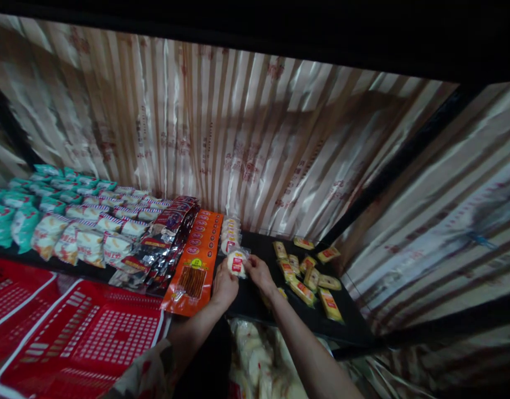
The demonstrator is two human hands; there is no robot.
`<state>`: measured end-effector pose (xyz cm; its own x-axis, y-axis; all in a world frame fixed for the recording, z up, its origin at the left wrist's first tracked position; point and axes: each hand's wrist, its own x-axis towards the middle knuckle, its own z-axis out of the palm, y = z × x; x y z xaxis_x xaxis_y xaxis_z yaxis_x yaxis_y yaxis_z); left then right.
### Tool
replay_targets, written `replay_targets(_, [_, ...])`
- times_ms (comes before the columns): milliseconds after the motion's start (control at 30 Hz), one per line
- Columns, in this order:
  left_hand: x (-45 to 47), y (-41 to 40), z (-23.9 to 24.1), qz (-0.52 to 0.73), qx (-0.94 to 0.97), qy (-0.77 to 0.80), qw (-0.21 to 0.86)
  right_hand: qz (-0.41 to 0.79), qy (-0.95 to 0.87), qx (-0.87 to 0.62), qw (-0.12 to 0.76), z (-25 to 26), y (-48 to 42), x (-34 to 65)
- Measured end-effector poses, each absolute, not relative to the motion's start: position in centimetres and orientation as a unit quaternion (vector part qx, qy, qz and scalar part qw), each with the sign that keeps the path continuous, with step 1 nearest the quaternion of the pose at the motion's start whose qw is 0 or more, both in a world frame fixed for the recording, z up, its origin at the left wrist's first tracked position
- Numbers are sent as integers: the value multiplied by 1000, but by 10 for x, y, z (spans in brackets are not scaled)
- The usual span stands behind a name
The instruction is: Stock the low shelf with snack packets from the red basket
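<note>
Between my two hands is a round white packaged bun [237, 262] with a red label, in a clear wrapper. My left hand [225, 285] grips its left and lower side, and my right hand [259, 274] pinches the wrapper's right edge. Just behind it, a row of similar wrapped buns [230, 230] runs back along the black shelf [255, 299]. Orange snack packets [200, 249] lie flat to the left of my left hand. On the right, several small yellow packets [311, 277] are scattered over the shelf.
Dark shiny packets [167, 238], white snack bags [91, 244] and teal bags [26, 224] fill the shelf's left part. Red baskets [109, 327] stand below the front edge. A bag of wrapped buns [255, 354] lies beneath my arms. A black post [383, 183] slants on the right; a striped curtain [238, 138] hangs behind.
</note>
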<state>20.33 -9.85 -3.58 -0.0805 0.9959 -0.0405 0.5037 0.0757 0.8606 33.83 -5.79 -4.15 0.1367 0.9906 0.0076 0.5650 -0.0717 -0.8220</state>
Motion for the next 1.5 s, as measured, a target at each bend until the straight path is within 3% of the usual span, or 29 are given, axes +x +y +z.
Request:
replay_targets(300, [204, -66, -51, 308, 580, 676, 334, 296, -574, -696, 313, -67, -21, 332])
replay_targets(833, [211, -72, -51, 328, 626, 649, 283, 232, -579, -731, 277, -61, -15, 317])
replay_targets(1100, [213, -73, -54, 274, 652, 657, 261, 227, -584, -730, 275, -59, -19, 313])
replay_targets(1267, [210, -80, -47, 252, 656, 662, 259, 222, -578, -722, 307, -56, -39, 314])
replay_targets(1500, [217, -123, -44, 299, 683, 611, 265, 171, -606, -632, 452, -47, -127, 338])
